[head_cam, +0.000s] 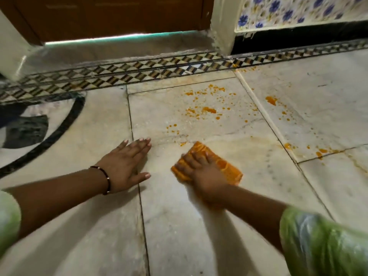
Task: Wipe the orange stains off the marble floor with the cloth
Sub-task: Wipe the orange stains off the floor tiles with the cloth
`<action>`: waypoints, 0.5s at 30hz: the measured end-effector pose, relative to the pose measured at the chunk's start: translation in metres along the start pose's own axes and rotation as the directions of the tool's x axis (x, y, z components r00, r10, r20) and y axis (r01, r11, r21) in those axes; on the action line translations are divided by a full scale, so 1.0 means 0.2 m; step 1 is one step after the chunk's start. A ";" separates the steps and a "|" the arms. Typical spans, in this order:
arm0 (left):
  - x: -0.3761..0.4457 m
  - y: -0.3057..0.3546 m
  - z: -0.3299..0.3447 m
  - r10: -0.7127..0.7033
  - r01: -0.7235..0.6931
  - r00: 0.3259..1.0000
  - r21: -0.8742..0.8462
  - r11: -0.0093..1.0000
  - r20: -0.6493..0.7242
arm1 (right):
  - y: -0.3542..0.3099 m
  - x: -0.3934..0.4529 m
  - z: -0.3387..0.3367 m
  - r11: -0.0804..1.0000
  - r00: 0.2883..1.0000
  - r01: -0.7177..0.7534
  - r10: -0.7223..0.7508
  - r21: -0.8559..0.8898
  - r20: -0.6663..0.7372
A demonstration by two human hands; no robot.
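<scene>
My right hand [201, 172] presses flat on a folded orange cloth [227, 166] lying on the marble floor [249, 196], fingers spread over it. The hand looks blurred. Orange stains [208, 110] speckle the slab beyond the cloth, with a small spot [183, 144] just past its far corner. More orange blots [271, 100] lie on the slab to the right, and others [320, 151] sit along a joint at the right. My left hand [127, 162] rests flat on the floor to the left of the cloth, fingers straight, holding nothing.
A checkered inlay border [139, 73] runs across the floor beyond the stains. Behind it are a wooden door [111, 14] and a wall corner with blue flowered tiles [298, 10]. A black curved inlay [49, 136] marks the floor at the left.
</scene>
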State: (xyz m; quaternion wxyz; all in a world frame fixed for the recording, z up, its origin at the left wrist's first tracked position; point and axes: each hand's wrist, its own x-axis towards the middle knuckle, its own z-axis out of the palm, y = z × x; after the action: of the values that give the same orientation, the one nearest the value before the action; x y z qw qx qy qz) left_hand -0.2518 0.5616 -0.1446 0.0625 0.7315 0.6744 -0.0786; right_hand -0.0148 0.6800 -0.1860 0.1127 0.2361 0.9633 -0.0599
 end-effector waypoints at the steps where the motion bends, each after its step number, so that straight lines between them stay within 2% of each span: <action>1: 0.02 0.00 0.06 -0.123 0.124 0.992 -0.094 0.988 0.018 | -0.08 -0.07 0.04 0.999 0.999 0.008 -0.006 0.041 -0.046; 3: 0.05 -0.02 0.17 -0.289 0.288 0.957 -0.241 0.927 0.031 | -0.12 -0.23 0.09 0.991 0.995 0.017 -0.004 0.130 -0.102; 5: 0.00 -0.07 0.26 -0.340 0.339 0.940 -0.262 0.904 0.045 | -0.02 -0.38 0.12 0.992 0.997 -0.004 0.014 0.126 -0.074; 9: -0.13 -0.20 0.37 -0.288 0.277 0.957 -0.189 0.942 -0.033 | 0.18 -0.32 0.07 0.962 0.965 -0.261 0.262 0.082 -0.002; 12: -0.15 -0.21 0.40 -0.262 0.250 0.963 -0.171 0.953 -0.057 | 0.15 0.01 0.03 0.869 0.871 -0.466 0.484 0.170 -0.085; 13: -0.15 -0.21 0.41 -0.263 0.250 0.963 -0.174 0.952 -0.056 | 0.12 0.15 0.01 0.846 0.849 -0.497 0.520 0.193 -0.093; 15: -0.14 -0.22 0.41 -0.258 0.245 0.964 -0.177 0.953 -0.055 | 0.02 0.33 -0.04 0.859 0.863 -0.468 0.495 0.207 -0.100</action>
State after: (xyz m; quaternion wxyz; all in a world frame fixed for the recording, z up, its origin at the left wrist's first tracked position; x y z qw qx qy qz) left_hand -0.2998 0.5211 -0.2182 0.0873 0.6341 0.7683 -0.0002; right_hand -0.0707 0.7145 -0.1953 0.0306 0.4826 0.8700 -0.0965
